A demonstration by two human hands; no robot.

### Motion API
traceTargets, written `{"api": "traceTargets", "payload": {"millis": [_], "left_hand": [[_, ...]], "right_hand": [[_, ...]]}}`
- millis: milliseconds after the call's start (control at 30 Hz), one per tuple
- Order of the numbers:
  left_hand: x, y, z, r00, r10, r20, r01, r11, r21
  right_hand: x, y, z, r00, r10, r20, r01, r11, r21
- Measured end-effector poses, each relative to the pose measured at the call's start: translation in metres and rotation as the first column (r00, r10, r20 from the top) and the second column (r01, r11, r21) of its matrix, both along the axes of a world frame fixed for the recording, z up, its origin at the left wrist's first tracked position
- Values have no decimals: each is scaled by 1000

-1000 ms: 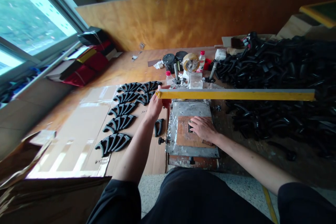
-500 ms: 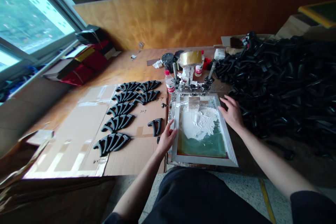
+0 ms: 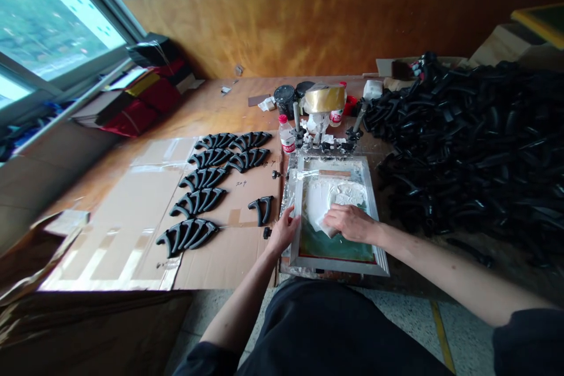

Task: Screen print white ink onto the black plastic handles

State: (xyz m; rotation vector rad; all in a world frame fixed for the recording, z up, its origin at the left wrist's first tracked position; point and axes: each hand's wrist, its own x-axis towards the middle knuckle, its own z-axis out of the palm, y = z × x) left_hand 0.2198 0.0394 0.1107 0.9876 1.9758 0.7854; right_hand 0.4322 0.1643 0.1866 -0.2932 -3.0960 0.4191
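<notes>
A metal-edged screen frame (image 3: 381,255) lies in front of me, with thick white paste (image 3: 316,197) spread over its green mesh (image 3: 326,247). My right hand (image 3: 352,223) is closed on a white-smeared scraper (image 3: 326,228), held tilted in the paste near the middle of the mesh. Beside the frame's left edge, my left hand (image 3: 282,231) rests with thumb and forefinger apart, touching the rim. A brown strip (image 3: 335,174) lies across the upper part of the frame. Behind it stands a clamp fixture (image 3: 328,144) with two upright posts.
Rows of black curved parts (image 3: 189,236) lie on cardboard (image 3: 132,205) to the left. A large heap of black parts (image 3: 476,135) covers the right side. Bottles (image 3: 286,135), black tubs (image 3: 284,100) and a tape roll (image 3: 325,98) stand at the back.
My right hand has moved left from the frame's right edge onto the mesh and taken hold of the scraper. The frame's lower right corner has shifted left. My left hand stays by the left edge.
</notes>
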Motion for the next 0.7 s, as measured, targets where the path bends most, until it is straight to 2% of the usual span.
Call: {"api": "traceTargets", "payload": {"millis": [33,100,200,267,367,467,533,600,700], "left_hand": [[0,0,0,1000,-7,0,7,1000,4],[-1,0,0,1000,-23,0,23,1000,15],[-2,0,2,1000,-24,5,24,1000,12],[-2,0,3,1000,-27,6,27,1000,9],[-2,0,5,1000,-17,6,17,1000,11],[-4,0,12,999,-15,47,14,1000,18],[-5,-1,25,991,-28,127,23,999,42],[-6,-1,45,970,-41,240,20,996,88],[-5,2,88,927,-11,375,-58,983,173]], "right_hand": [[0,2,3,1000,14,12,-13,1000,-28],[-3,5,5,999,-35,-7,34,998,-52],[-7,0,-3,986,-132,-102,137,990,40],[-3,-7,-10,986,-104,-133,117,989,92],[2,-10,-12,988,-67,-141,70,998,12],[-12,10,1,953,-227,-200,214,973,-86],[-27,32,16,902,-360,-236,347,933,-96],[-34,59,33,847,-471,-248,467,881,-78],[-11,101,53,703,-617,-353,631,770,-88]]}}
